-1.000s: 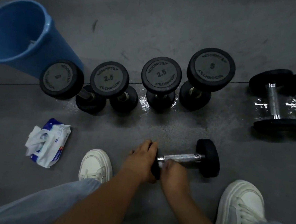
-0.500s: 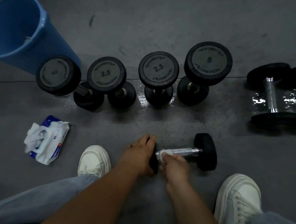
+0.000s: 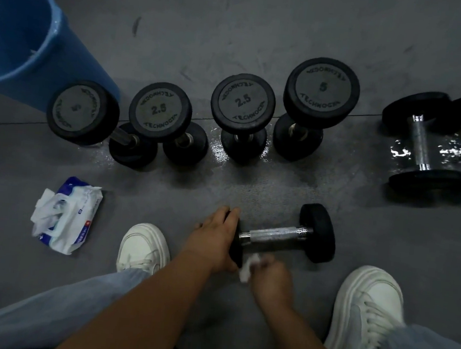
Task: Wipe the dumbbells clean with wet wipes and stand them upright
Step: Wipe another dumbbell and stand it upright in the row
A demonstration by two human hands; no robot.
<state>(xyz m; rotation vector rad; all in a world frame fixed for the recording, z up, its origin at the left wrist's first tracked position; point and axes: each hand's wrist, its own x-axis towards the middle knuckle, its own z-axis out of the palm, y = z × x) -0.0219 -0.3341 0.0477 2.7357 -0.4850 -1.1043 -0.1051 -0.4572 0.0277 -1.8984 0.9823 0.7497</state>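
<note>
A small black dumbbell (image 3: pixel 280 234) with a chrome handle lies on its side on the grey floor between my feet. My left hand (image 3: pixel 214 240) grips its left head. Just below the handle, my right hand (image 3: pixel 268 276) pinches a crumpled white wet wipe (image 3: pixel 248 267); this hand is blurred. Several dumbbells (image 3: pixel 241 105) stand upright in a row behind. Two more dumbbells (image 3: pixel 423 145) lie on their sides at the right, with wet patches on the floor around them.
A blue bucket (image 3: pixel 25 42) stands at the far left. An open pack of wet wipes (image 3: pixel 65 214) lies on the floor left of my left shoe (image 3: pixel 143 247). My right shoe (image 3: pixel 365 308) is at the lower right.
My right hand with the wipe has slid off the chrome handle and down toward me. The left hand keeps its hold on the dumbbell's left head.
</note>
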